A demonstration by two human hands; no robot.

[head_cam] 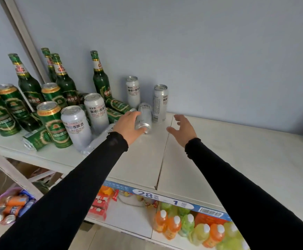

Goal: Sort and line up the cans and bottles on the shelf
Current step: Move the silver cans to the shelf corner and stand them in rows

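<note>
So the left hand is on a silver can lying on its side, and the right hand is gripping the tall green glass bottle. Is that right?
Not quite. The head view shows the right hand open and holding nothing, hovering over the white shelf. The left hand is indeed on the silver can lying on its side.

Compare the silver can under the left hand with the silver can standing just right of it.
The fallen silver can lies on its side; the standing silver can is upright. The left hand grips the fallen one; the standing one is untouched. Both are silver with dark print.
</note>
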